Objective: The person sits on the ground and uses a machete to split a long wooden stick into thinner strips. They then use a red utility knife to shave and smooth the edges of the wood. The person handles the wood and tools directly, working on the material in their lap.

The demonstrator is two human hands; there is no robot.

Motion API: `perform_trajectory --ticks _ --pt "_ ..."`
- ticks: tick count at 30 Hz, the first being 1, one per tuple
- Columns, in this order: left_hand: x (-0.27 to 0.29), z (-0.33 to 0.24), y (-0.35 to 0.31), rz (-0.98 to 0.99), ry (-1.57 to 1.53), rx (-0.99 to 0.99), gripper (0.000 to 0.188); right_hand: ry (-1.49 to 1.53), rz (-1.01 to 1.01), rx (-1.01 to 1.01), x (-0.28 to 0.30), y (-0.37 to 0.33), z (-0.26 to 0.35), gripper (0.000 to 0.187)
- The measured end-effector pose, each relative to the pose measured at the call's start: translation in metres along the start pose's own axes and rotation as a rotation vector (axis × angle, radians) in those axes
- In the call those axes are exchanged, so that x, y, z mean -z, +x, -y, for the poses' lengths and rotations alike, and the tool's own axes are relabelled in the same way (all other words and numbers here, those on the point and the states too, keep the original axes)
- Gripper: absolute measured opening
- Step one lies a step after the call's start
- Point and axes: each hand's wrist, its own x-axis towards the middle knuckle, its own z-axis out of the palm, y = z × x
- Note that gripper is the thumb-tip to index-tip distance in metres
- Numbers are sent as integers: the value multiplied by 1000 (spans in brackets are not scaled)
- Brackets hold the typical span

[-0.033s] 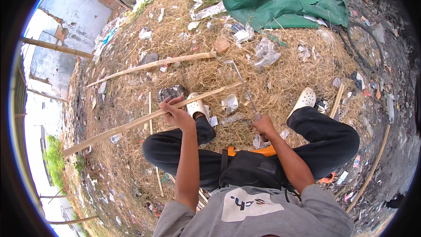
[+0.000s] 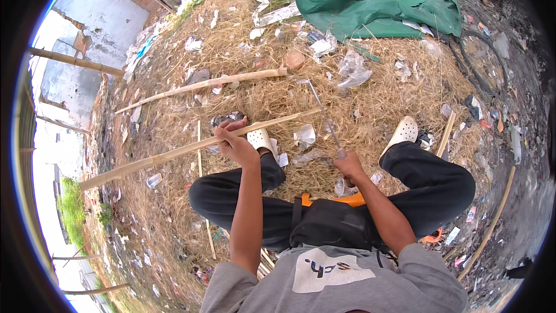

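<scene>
My left hand (image 2: 236, 146) is closed around a long, pale split bamboo strip (image 2: 150, 165), thumb and fingers on either side of it. The strip slants from the far left up to the middle of the view, across my left shoe. In my right hand (image 2: 348, 168) is the handle of a long, thin-bladed knife (image 2: 330, 128), its blade pointing forward and away. The right end of the strip lies close to the blade; whether they touch, I cannot tell. Both hands are in front of my bent knees.
Another bamboo strip (image 2: 202, 86) lies on dry grass ahead, and a thin one (image 2: 200, 165) passes under the held strip. Further pieces lie at right, including a long pole (image 2: 492, 220). A green tarp (image 2: 382, 14), black hoses (image 2: 480, 66) and scattered plastic litter surround me.
The left end of the bamboo strip has risen a little, and my left hand has shifted slightly right with it. My right hand and the knife are nearly still.
</scene>
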Motion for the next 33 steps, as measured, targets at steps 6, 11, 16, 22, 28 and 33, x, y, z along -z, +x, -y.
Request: perform_trajectory --ticks 6,11,16,22,28,33 --pt "-84 -35 43 4 -228 -115 56 83 54 70 -1 -7 1 15" --pt "-115 -44 84 101 -253 -60 59 13 -9 159 -10 0 -4 15" --pt "-133 -33 99 47 -140 -72 66 151 109 140 -27 -18 40 14" --pt "-145 -38 100 -20 -151 -9 67 129 23 380 -84 -9 86 16" --pt "-141 -26 100 27 -122 -64 63 67 -58 265 -88 61 39 16" --pt "-138 -23 102 35 -223 12 66 12 -81 300 -79 42 89 25"
